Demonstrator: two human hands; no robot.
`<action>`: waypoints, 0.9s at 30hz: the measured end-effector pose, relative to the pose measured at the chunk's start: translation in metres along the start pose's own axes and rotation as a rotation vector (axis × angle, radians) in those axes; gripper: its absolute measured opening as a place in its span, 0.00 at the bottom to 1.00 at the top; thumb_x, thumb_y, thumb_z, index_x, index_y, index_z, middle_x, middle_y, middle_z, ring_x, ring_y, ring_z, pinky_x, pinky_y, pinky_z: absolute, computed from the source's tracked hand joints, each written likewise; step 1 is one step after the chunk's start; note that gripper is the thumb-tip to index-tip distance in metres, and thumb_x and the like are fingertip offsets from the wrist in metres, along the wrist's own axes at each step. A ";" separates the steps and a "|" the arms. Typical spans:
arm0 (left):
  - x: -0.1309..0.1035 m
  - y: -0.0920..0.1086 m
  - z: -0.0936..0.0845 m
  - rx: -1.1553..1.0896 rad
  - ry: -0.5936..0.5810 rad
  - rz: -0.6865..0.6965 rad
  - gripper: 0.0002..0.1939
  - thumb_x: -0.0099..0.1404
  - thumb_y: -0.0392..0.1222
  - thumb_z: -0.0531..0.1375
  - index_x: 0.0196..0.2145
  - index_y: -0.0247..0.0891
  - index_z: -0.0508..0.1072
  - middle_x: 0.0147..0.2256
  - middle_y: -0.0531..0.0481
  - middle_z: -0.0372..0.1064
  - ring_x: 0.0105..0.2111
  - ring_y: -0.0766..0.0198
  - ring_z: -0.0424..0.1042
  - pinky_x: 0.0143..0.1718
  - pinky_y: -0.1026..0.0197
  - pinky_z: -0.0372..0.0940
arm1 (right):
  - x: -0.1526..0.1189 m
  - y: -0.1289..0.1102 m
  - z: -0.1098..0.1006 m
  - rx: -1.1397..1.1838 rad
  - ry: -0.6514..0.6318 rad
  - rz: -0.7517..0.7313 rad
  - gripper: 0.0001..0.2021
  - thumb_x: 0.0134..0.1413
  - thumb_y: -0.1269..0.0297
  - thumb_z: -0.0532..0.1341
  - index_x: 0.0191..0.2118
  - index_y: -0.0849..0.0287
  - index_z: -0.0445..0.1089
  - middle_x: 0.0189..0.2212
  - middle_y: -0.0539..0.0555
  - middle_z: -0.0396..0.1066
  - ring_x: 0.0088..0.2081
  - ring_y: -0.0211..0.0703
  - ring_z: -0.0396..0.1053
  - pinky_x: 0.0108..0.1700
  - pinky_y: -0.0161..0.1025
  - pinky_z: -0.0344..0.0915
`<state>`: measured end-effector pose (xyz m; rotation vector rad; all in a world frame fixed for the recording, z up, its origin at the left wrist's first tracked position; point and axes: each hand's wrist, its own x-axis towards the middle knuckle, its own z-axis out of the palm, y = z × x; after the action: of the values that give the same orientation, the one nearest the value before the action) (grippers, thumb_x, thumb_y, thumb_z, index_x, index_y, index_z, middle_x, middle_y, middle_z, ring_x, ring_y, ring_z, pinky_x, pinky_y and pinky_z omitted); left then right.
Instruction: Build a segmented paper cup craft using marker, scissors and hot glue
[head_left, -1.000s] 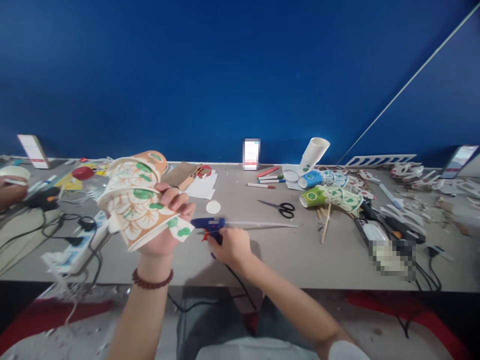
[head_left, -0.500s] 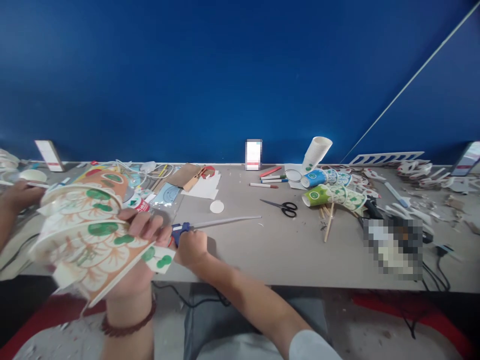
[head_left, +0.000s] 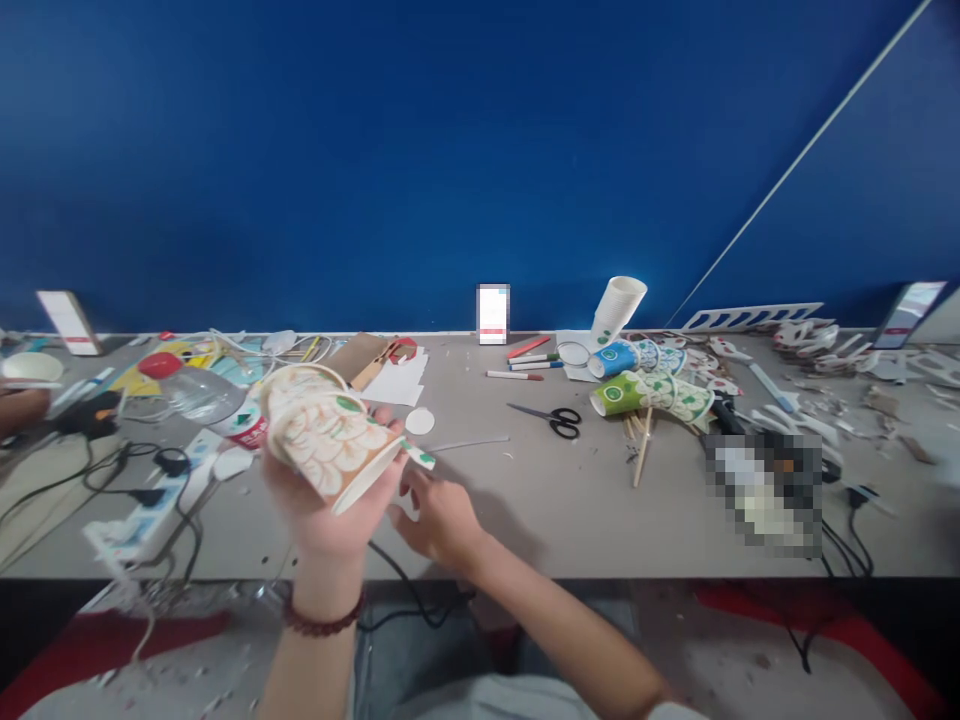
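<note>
My left hand (head_left: pixel 330 515) holds up an orange-and-white patterned paper cup piece (head_left: pixel 334 435), made of cups joined together, with its fingers wrapped round it. A small white paper tab with green spots (head_left: pixel 420 455) sticks out at its right end. Beside that tab, my right hand (head_left: pixel 442 515) has its fingers bent; whether they grip anything is hidden. A thin grey-white stick (head_left: pixel 474 441) lies on the table behind my right hand. Near it are a white paper disc (head_left: pixel 420 421) and black scissors (head_left: pixel 562 422).
Green (head_left: pixel 619 395) and blue (head_left: pixel 619 358) cup chains lie at the right, before stacked white cups (head_left: pixel 621 305). A plastic bottle (head_left: pixel 199 392) and a power strip (head_left: pixel 169 500) are at the left. Another person's hand (head_left: pixel 21 408) shows at the far left.
My left hand has moved right with the cup piece, which is turned and farther from the camera. My right hand has moved right and no longer grips the blue glue gun.
</note>
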<state>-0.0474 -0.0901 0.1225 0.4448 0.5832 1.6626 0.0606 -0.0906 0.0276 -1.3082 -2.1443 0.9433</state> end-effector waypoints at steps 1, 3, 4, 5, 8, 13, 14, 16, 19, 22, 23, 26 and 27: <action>0.004 -0.006 0.004 -0.014 -0.020 -0.015 0.30 0.51 0.69 0.61 0.42 0.44 0.72 0.38 0.46 0.70 0.38 0.55 0.70 0.36 0.54 0.69 | -0.011 0.009 -0.012 0.159 0.020 -0.029 0.17 0.51 0.58 0.64 0.46 0.57 0.66 0.36 0.54 0.74 0.34 0.44 0.73 0.38 0.41 0.70; 0.012 -0.020 0.014 -0.047 -0.067 -0.041 0.28 0.52 0.68 0.61 0.42 0.45 0.72 0.39 0.46 0.71 0.38 0.55 0.71 0.36 0.54 0.69 | -0.028 0.026 -0.034 0.533 0.050 -0.047 0.29 0.47 0.57 0.67 0.55 0.53 0.60 0.47 0.56 0.71 0.33 0.40 0.71 0.29 0.35 0.70; 0.015 -0.028 0.019 -0.064 -0.088 -0.065 0.26 0.54 0.66 0.61 0.42 0.45 0.72 0.40 0.46 0.72 0.39 0.55 0.71 0.37 0.54 0.69 | -0.033 0.034 -0.045 0.693 0.067 -0.060 0.35 0.47 0.56 0.68 0.60 0.49 0.55 0.53 0.58 0.66 0.36 0.39 0.71 0.28 0.34 0.70; 0.019 -0.035 0.024 -0.078 -0.101 -0.099 0.25 0.55 0.65 0.61 0.42 0.45 0.73 0.41 0.47 0.72 0.40 0.54 0.71 0.39 0.53 0.69 | -0.036 0.041 -0.056 0.813 0.099 -0.075 0.40 0.46 0.54 0.69 0.63 0.45 0.50 0.57 0.59 0.62 0.36 0.39 0.71 0.27 0.34 0.71; 0.029 -0.054 0.038 -0.117 -0.123 -0.159 0.22 0.59 0.62 0.59 0.44 0.46 0.72 0.41 0.48 0.73 0.41 0.55 0.72 0.41 0.53 0.69 | -0.033 0.055 -0.085 0.991 0.206 -0.090 0.44 0.44 0.50 0.69 0.65 0.42 0.46 0.58 0.59 0.61 0.36 0.40 0.71 0.23 0.35 0.71; 0.045 -0.081 0.046 -0.123 -0.129 -0.235 0.23 0.60 0.62 0.58 0.45 0.44 0.72 0.41 0.46 0.73 0.43 0.53 0.73 0.42 0.53 0.69 | -0.017 0.068 -0.122 0.824 0.439 0.021 0.27 0.50 0.49 0.65 0.53 0.58 0.66 0.32 0.52 0.72 0.24 0.34 0.65 0.20 0.30 0.62; 0.048 -0.086 0.045 -0.132 -0.118 -0.245 0.22 0.60 0.61 0.58 0.45 0.44 0.72 0.41 0.46 0.73 0.42 0.54 0.73 0.42 0.54 0.69 | -0.016 0.071 -0.126 0.777 0.472 0.052 0.22 0.53 0.49 0.63 0.47 0.61 0.70 0.25 0.49 0.70 0.21 0.33 0.63 0.20 0.30 0.61; 0.056 -0.096 0.042 -0.176 -0.091 -0.267 0.22 0.60 0.61 0.58 0.44 0.44 0.72 0.40 0.48 0.73 0.41 0.56 0.73 0.41 0.55 0.69 | -0.014 0.079 -0.131 0.700 0.523 0.093 0.20 0.57 0.47 0.59 0.36 0.63 0.73 0.16 0.45 0.63 0.18 0.32 0.58 0.21 0.31 0.58; 0.068 -0.108 0.034 -0.254 -0.011 -0.281 0.21 0.61 0.60 0.58 0.44 0.43 0.71 0.40 0.48 0.74 0.42 0.57 0.74 0.42 0.56 0.69 | -0.014 0.094 -0.132 0.706 0.607 0.119 0.22 0.57 0.45 0.58 0.29 0.62 0.71 0.13 0.44 0.58 0.17 0.31 0.55 0.20 0.31 0.55; 0.078 -0.116 0.027 -0.267 0.095 -0.256 0.19 0.63 0.57 0.58 0.44 0.42 0.72 0.41 0.47 0.75 0.44 0.57 0.74 0.45 0.55 0.68 | -0.013 0.108 -0.137 0.889 0.734 0.123 0.20 0.51 0.46 0.64 0.27 0.61 0.70 0.18 0.46 0.62 0.18 0.31 0.57 0.19 0.31 0.53; 0.080 -0.118 0.025 -0.248 0.129 -0.237 0.18 0.63 0.56 0.58 0.44 0.41 0.72 0.41 0.46 0.75 0.44 0.57 0.74 0.46 0.54 0.68 | -0.013 0.112 -0.141 0.968 0.776 0.112 0.19 0.48 0.47 0.66 0.27 0.60 0.71 0.21 0.48 0.66 0.21 0.32 0.60 0.20 0.31 0.55; 0.086 -0.122 0.020 -0.160 0.212 -0.162 0.16 0.65 0.52 0.59 0.45 0.41 0.73 0.45 0.47 0.74 0.46 0.59 0.73 0.49 0.56 0.67 | -0.025 0.125 -0.166 1.189 0.889 0.086 0.13 0.42 0.54 0.69 0.27 0.58 0.70 0.34 0.52 0.73 0.32 0.37 0.69 0.25 0.32 0.63; 0.088 -0.124 0.018 -0.135 0.235 -0.140 0.15 0.65 0.51 0.58 0.45 0.42 0.74 0.46 0.47 0.74 0.47 0.59 0.73 0.50 0.56 0.66 | -0.032 0.130 -0.177 1.255 0.929 0.084 0.12 0.41 0.56 0.69 0.25 0.57 0.69 0.33 0.51 0.72 0.32 0.37 0.69 0.25 0.32 0.63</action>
<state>0.0460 0.0127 0.0595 0.1081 0.6539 1.6180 0.2709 -0.0225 0.0466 -0.8355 -0.5377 1.0800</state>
